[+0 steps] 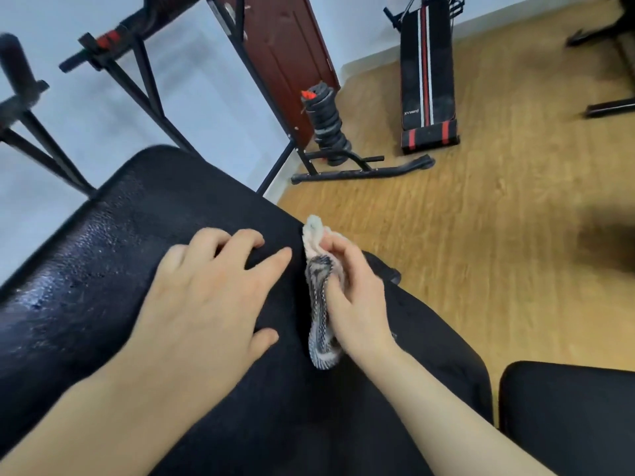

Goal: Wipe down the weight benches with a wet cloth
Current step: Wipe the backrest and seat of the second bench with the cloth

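The black padded bench [144,255] filled the foreground, its left side glistening with wet beads. The left hand [209,297] lay on the pad, fingers spread and loose, grasping nothing. The right hand [357,297] clenched a bunched grey-patterned cloth [319,304] at the pad's right edge. Beyond lay a wooden floor [498,218], a striped sit-up board [427,80], stacked weight plates [326,121] and a brown door [278,53].

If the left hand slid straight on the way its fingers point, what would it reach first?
Probably the cloth held in the right hand. The left hand rests on the black bench pad, fingers aimed up and right toward it, though depth is unclear.
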